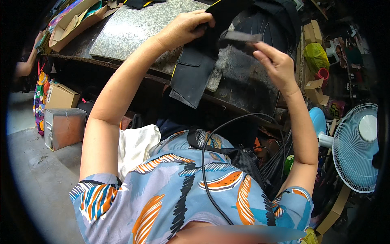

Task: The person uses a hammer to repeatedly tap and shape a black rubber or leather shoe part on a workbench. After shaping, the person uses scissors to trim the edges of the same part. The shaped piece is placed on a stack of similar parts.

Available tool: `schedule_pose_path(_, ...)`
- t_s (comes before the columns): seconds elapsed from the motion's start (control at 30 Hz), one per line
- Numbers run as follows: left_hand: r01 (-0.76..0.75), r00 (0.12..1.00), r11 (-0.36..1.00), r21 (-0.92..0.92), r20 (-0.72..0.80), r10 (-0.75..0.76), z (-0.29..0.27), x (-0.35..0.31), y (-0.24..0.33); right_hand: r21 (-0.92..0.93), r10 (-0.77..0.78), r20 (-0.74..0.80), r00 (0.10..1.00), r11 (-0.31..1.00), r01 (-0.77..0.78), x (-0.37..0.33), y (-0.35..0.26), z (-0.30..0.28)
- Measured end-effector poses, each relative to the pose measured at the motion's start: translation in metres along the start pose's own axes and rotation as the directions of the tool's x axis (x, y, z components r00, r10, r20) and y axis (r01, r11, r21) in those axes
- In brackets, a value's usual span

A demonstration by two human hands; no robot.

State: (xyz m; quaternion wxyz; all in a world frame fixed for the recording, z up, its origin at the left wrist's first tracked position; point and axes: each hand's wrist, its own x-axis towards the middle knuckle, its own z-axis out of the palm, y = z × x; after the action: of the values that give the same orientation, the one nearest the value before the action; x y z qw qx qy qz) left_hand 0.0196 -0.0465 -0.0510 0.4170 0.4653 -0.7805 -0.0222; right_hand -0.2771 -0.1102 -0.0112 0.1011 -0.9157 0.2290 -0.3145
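My left hand [191, 26] is closed on the edge of a long black panel [193, 67] of leather-like material. Yellow shows along the panel's left edge, and a flap or pocket seam crosses its middle. The panel's lower end hangs past the front edge of the workbench [243, 95]. To the right, my right hand [276, 63] pinches the end of a short dark tool [241, 38] between thumb and fingers. Motion blurs the tool, so its kind is unclear. Its far end is close to the panel; contact cannot be made out.
A speckled stone slab [126, 32] lies on the bench, with more black pieces [264, 24] at the far right. A blue fan [357, 146] stands at the right. Boxes [61, 95] and a metal tin [65, 128] are at the left. A black cable [203, 162] loops before my chest.
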Motion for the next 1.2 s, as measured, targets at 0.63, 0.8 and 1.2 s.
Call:
schedule_pose_path(0.63, 0.094, 0.972, 0.974, 0.205, -0.232, -0.045, 0.048, -0.005, -0.062, 0.062, 0.087, 0.276, 0.957, 0.992, -0.108, -0.015, -0.009, -0.009)
schedule_pose_path(0.8, 0.163, 0.971, 0.960, 0.229, -0.211, -0.114, 0.036, 0.000, -0.054, 0.552, 0.311, 0.244, 0.918, 0.734, -0.396, -0.023, -0.008, -0.013)
schedule_pose_path(1.2, 0.329, 0.834, 0.944, 0.000, -0.469, -0.291, -0.012, 0.063, -0.031, -0.300, -0.117, 0.122, 0.986, 0.942, 0.149, -0.075, 0.020, -0.019)
